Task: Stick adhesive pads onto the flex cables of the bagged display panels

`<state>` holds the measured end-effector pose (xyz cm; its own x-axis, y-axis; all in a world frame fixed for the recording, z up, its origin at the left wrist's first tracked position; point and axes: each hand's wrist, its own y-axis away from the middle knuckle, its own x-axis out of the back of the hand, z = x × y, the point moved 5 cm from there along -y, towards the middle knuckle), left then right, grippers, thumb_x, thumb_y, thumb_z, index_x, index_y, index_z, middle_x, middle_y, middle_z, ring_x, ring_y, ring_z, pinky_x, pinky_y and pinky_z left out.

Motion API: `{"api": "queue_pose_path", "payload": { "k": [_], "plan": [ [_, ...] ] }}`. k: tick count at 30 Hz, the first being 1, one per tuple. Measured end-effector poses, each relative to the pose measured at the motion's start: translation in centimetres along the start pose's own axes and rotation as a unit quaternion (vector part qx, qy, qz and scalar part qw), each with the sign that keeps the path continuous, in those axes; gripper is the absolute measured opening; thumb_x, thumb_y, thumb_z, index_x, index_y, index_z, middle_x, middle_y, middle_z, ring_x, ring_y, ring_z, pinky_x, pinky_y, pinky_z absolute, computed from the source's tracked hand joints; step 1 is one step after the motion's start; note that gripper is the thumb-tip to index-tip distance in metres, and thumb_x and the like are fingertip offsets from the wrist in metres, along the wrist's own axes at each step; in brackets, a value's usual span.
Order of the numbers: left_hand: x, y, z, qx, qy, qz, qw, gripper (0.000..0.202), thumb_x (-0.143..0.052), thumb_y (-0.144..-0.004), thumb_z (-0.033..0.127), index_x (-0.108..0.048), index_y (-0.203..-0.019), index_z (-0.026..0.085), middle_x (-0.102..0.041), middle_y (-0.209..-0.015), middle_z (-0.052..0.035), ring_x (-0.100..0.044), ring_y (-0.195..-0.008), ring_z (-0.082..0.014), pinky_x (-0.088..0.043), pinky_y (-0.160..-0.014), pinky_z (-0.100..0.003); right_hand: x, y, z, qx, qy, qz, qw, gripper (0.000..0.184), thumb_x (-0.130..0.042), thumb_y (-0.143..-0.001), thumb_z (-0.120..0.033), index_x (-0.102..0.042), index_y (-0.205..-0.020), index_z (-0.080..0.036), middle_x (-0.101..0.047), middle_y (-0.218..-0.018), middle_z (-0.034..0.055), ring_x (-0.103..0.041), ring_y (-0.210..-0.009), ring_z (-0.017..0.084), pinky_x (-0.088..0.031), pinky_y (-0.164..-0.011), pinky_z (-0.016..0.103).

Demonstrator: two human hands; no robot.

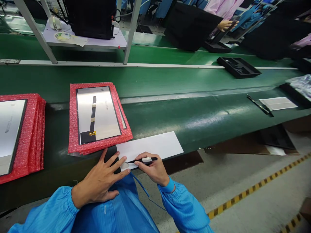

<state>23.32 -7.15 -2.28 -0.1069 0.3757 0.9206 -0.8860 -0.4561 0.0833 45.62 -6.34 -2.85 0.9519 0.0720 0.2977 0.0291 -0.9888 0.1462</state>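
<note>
My left hand (102, 179) lies flat with fingers spread on the near edge of the green bench, its fingertips touching the left end of a white sheet (155, 145). My right hand (153, 168) is pinched on black tweezers (143, 160) whose tip points left at the sheet's near left corner. A display panel (97, 113) with a flex ribbon lies face down on a stack of red bubble-wrap sheets (73, 129), just beyond my left hand.
A second panel (9, 129) on red bubble wrap (34, 129) lies at far left. A green conveyor belt (170, 77) runs behind. Black trays (238, 66), another pair of tweezers (259, 105) and a white sheet (278, 103) sit to the right. Another person's hand (224, 25) works at the back.
</note>
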Motion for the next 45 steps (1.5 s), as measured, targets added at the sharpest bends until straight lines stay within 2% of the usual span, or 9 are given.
{"api": "queue_pose_path", "payload": {
  "k": [6,10,12,18,25,33,38,41,45],
  "plan": [
    [0.0,0.0,0.4,-0.009,0.017,-0.011,1.0,0.095,-0.081,-0.078,0.038,-0.036,-0.161,0.028,-0.028,-0.172,-0.0155,-0.027,-0.156,-0.0436,0.001,-0.122,-0.08,0.0,-0.1,-0.1,-0.005,-0.01,0.002,1.0,0.012,-0.08,-0.082,-0.032,-0.08,-0.082,-0.02,-0.077,-0.073,0.0043,-0.065,-0.06,0.019,-0.052,-0.058,0.03],
    [0.0,0.1,0.3,-0.025,0.047,-0.003,0.999,0.082,-0.067,-0.091,0.049,-0.033,-0.163,0.028,-0.028,-0.172,-0.012,-0.026,-0.157,-0.0423,-0.002,-0.124,-0.079,-0.1,-0.1,-0.1,0.003,-0.021,-0.003,1.0,0.012,-0.081,-0.082,-0.032,-0.08,-0.083,-0.02,-0.077,-0.075,0.0056,-0.067,-0.065,0.021,-0.054,-0.061,0.031],
    [0.1,0.2,0.2,-0.026,0.055,0.002,0.998,0.08,-0.064,-0.093,0.051,-0.033,-0.163,0.028,-0.03,-0.172,-0.0099,-0.026,-0.157,-0.042,-0.001,-0.124,-0.078,-0.2,0.0,0.0,0.009,-0.027,-0.004,1.0,0.012,-0.082,-0.082,-0.032,-0.08,-0.083,-0.02,-0.078,-0.077,0.0064,-0.068,-0.067,0.022,-0.054,-0.063,0.032],
    [0.3,0.2,0.2,-0.024,0.066,0.005,0.997,0.077,-0.064,-0.093,0.052,-0.038,-0.161,0.027,-0.039,-0.167,-0.01,-0.027,-0.156,-0.0416,0.002,-0.125,-0.077,0.3,0.0,0.4,0.033,-0.021,0.008,0.999,0.011,-0.081,-0.084,-0.033,-0.079,-0.084,-0.021,-0.078,-0.078,0.0069,-0.07,-0.069,0.023,-0.055,-0.063,0.033],
    [0.5,0.1,0.2,-0.019,0.073,-0.002,0.997,0.082,-0.065,-0.092,0.053,-0.033,-0.163,0.029,-0.037,-0.168,-0.0105,-0.027,-0.156,-0.0427,-0.002,-0.124,-0.079,0.2,0.2,0.3,0.062,-0.005,-0.036,0.997,0.013,-0.081,-0.085,-0.033,-0.078,-0.086,-0.02,-0.079,-0.08,0.007,-0.073,-0.073,0.023,-0.057,-0.069,0.034],
    [0.4,0.1,0.1,-0.02,0.076,0.007,0.997,0.084,-0.066,-0.091,0.052,-0.031,-0.164,0.028,-0.037,-0.168,-0.0118,-0.027,-0.156,-0.0433,-0.001,-0.123,-0.08,-0.1,0.1,-0.1,0.068,0.006,-0.034,0.997,0.012,-0.081,-0.085,-0.031,-0.079,-0.086,-0.019,-0.08,-0.08,0.0073,-0.074,-0.073,0.023,-0.057,-0.069,0.033],
    [0.5,0.0,0.2,-0.019,0.076,0.016,0.997,0.084,-0.07,-0.088,0.05,-0.036,-0.162,0.029,-0.037,-0.166,-0.0138,-0.032,-0.154,-0.0436,-0.009,-0.123,-0.08,-0.2,0.2,-0.1,0.058,-0.008,-0.025,0.998,0.012,-0.083,-0.085,-0.031,-0.081,-0.085,-0.02,-0.079,-0.078,0.0065,-0.073,-0.07,0.022,-0.056,-0.067,0.032],
    [0.7,0.0,0.2,-0.015,0.075,0.023,0.997,0.082,-0.072,-0.088,0.049,-0.039,-0.16,0.029,-0.037,-0.166,-0.0163,-0.033,-0.154,-0.0431,-0.012,-0.123,-0.079,0.1,0.5,-0.6,0.068,-0.034,-0.017,0.997,0.01,-0.084,-0.085,-0.031,-0.081,-0.085,-0.021,-0.08,-0.078,0.0061,-0.073,-0.07,0.022,-0.056,-0.067,0.032],
    [0.5,-0.1,0.1,-0.022,0.073,0.025,0.997,0.083,-0.073,-0.087,0.051,-0.039,-0.159,0.028,-0.038,-0.164,-0.0198,-0.034,-0.153,-0.0442,-0.013,-0.121,-0.081,1.6,0.7,-2.4,0.096,-0.061,0.011,0.993,0.007,-0.085,-0.085,-0.029,-0.081,-0.086,-0.023,-0.079,-0.077,0.0054,-0.073,-0.069,0.022,-0.057,-0.067,0.032]
  ]
}}
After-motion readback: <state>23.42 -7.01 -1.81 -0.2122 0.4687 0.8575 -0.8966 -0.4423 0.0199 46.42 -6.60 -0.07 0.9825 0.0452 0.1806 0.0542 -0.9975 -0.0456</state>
